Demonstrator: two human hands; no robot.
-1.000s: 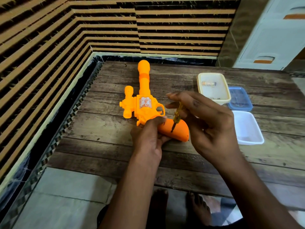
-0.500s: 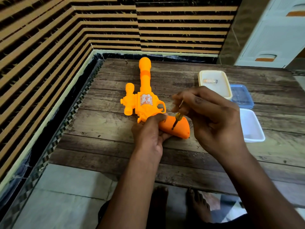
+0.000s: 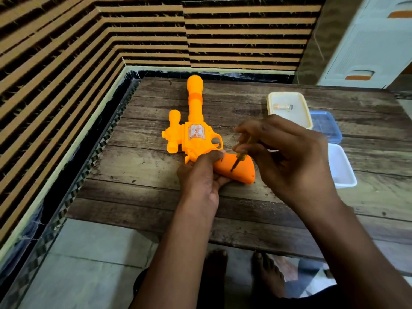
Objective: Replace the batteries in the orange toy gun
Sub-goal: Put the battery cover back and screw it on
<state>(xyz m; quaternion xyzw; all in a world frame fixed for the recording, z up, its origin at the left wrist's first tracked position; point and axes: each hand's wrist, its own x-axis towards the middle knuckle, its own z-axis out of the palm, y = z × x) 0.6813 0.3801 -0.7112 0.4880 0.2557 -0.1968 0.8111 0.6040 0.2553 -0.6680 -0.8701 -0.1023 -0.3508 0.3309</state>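
Head cam; looks down, near table (image 3: 156, 208)

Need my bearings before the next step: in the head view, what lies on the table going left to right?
toy gun → left hand → screwdriver → right hand → blue lid

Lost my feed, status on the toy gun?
Left hand grips orange plastic toy gun at its handle. Right hand pinches small yellow-handled screwdriver, tip on handle. Nothing obstructing.

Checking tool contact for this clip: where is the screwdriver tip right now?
In the head view, the screwdriver, pinched by the right hand, has its tip on the toy gun's grip, right of the left hand.
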